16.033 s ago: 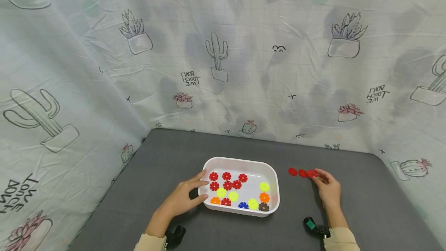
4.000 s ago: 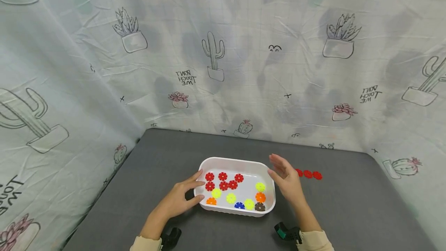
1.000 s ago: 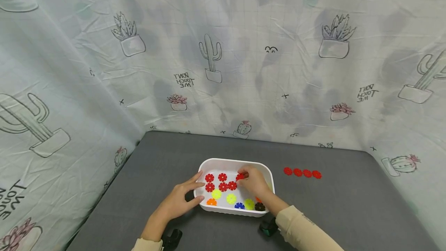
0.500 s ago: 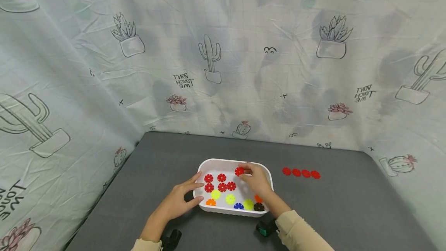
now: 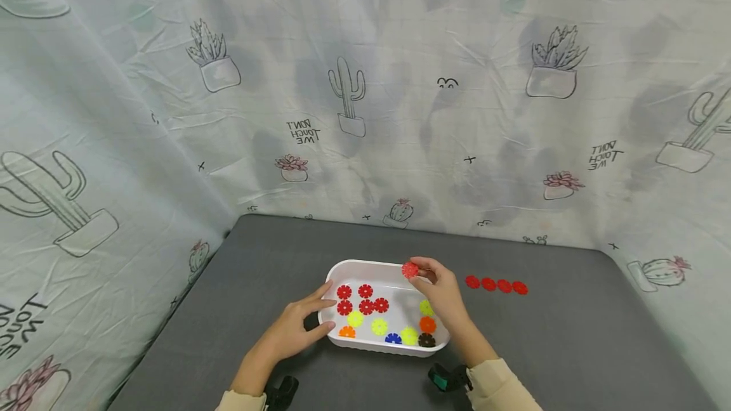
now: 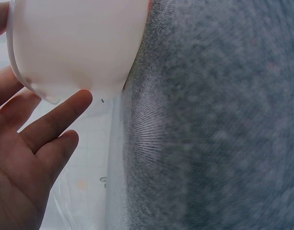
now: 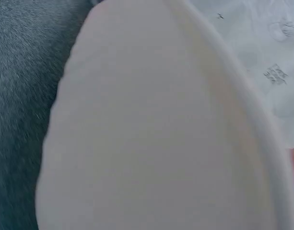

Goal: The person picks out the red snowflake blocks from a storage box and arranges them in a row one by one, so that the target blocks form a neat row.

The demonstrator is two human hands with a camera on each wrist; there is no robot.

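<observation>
My right hand (image 5: pixel 442 293) pinches a red notched building disc (image 5: pixel 410 269) between thumb and fingers, above the far right part of a white tray (image 5: pixel 394 347). The fingers of my left hand (image 5: pixel 294 328) lie spread and fairly straight over the tray's left rim. In the left wrist view, two fingers of my left hand (image 6: pixel 36 139) extend outside the tray wall (image 6: pixel 84 43). Inside the tray lie several red discs (image 5: pixel 365 291), yellow discs (image 5: pixel 379 326), orange discs (image 5: pixel 428 325), a blue disc (image 5: pixel 393 338) and a dark brown disc (image 5: pixel 426 340). The right wrist view is mostly tray wall (image 7: pixel 137 120).
Several red discs form a row (image 5: pixel 496 285) on the grey table (image 5: pixel 559 335), to the right of the tray. A pale curtain (image 5: pixel 400 113) printed with cacti hangs behind and beside the table.
The right hand has lifted a red disc from the tray and moved up and right with it. Over the earlier frames, the row of red discs grew longer. My left hand stays at the rim.
</observation>
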